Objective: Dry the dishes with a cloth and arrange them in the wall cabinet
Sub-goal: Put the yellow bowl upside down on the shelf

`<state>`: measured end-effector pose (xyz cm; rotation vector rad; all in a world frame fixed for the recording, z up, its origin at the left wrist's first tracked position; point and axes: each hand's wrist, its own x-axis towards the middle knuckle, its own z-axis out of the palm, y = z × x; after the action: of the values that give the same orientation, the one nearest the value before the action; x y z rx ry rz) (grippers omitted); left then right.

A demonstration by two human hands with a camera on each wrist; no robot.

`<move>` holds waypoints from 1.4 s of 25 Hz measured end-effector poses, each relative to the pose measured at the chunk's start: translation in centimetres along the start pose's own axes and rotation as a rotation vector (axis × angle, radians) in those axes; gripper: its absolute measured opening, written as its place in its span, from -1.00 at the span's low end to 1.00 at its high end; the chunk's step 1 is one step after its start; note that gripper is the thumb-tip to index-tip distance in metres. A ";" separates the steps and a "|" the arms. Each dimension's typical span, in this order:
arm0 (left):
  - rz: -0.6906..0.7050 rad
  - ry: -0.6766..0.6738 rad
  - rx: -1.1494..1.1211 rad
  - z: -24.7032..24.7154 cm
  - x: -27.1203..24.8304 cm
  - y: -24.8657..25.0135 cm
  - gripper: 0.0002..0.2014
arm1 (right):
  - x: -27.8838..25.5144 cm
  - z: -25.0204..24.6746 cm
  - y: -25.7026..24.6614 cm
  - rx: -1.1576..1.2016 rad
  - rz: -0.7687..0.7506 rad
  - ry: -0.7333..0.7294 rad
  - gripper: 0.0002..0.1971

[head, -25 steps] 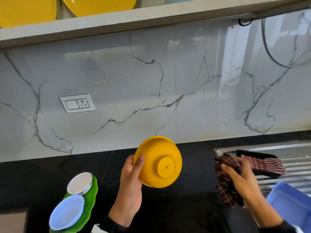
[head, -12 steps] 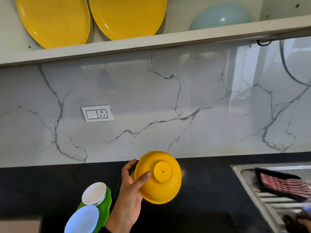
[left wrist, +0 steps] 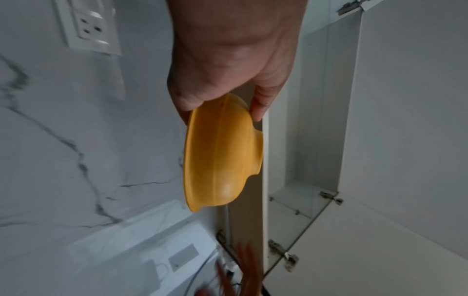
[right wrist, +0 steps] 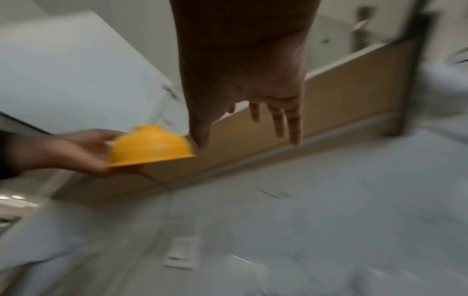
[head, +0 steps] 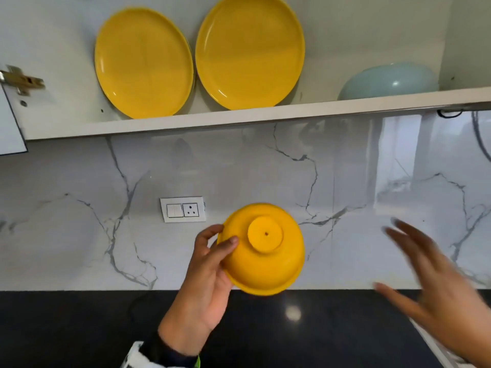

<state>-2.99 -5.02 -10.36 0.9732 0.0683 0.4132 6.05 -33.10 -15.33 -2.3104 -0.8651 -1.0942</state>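
My left hand [head: 210, 264] grips a yellow bowl [head: 261, 248] by its rim, thumb on the outside, with the bowl's foot turned toward me. The same yellow bowl [left wrist: 220, 152] shows edge-on in the left wrist view, and blurred as the bowl [right wrist: 150, 147] in the right wrist view. My right hand [head: 435, 282] is raised at the right, fingers spread and straight, holding nothing and blurred by motion. The wall cabinet shelf [head: 265, 115] runs above, bearing two yellow plates [head: 144, 62] [head: 249, 50] leaning on the back wall and a pale blue bowl [head: 388, 81] upside down.
A white switch and socket plate [head: 182, 209] sits on the marble backsplash behind the bowl. The black countertop [head: 79, 328] lies below. An open cabinet door [head: 10, 120] with a brass hinge [head: 21, 81] hangs at the upper left.
My right hand has let go of the checked cloth and risen open to the right of the bowl. My left hand has lifted the bowl higher; the view has tilted up to the cabinet.
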 end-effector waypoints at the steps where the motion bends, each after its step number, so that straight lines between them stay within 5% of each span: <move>1: 0.015 -0.018 -0.016 0.3 0.8 0.7 -0.30 | 2.7 -0.6 -2.2 0.039 -0.116 0.032 -0.15; 4: 0.022 -0.120 -0.102 3.2 1.9 4.1 -0.46 | 9.3 1.9 -8.8 0.091 -0.481 0.159 -0.16; 7: 0.092 -0.214 -0.109 4.8 2.8 7.7 -0.79 | 14.5 2.5 -10.9 0.162 -0.572 0.314 -0.29; 10: 0.183 -0.339 -0.003 5.9 3.8 12.4 -0.83 | 19.9 1.6 -11.4 0.201 -0.535 0.418 -0.37; 13: 0.420 -0.323 0.416 7.0 6.9 14.8 -0.53 | 25.0 0.2 -11.2 0.123 -0.480 0.509 -0.42; 15: 0.841 -0.121 1.062 6.3 10.5 15.3 -0.38 | 27.6 -0.5 -10.5 0.085 -0.369 0.502 -0.42; 17: 1.210 0.017 1.630 4.7 13.8 15.2 -0.30 | 29.4 -0.9 -9.3 0.015 -0.195 0.364 -0.38; 19: 1.314 0.040 1.873 2.8 15.6 14.5 -0.31 | 30.2 -0.9 -8.2 0.005 0.005 0.111 -0.26; 24: 1.508 0.259 1.832 2.5 16.3 13.0 -0.51 | 32.5 -0.3 -7.4 -0.161 0.132 -0.352 0.23; 28: 1.547 0.289 1.739 2.7 16.8 12.6 -0.56 | 34.3 0.6 -7.1 -0.121 0.165 -0.466 0.01; 31: 1.539 0.278 1.746 2.6 16.7 12.5 -0.57 | 33.2 0.7 -7.0 -0.147 0.125 -0.330 0.10; 35: 1.525 0.256 1.740 2.5 16.6 12.5 -0.56 | 29.7 2.3 -7.6 -0.293 0.023 0.199 -0.16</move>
<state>8.97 5.33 3.35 2.6040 -0.1472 2.0869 16.61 -15.96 7.94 -2.3778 -0.6366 -1.4970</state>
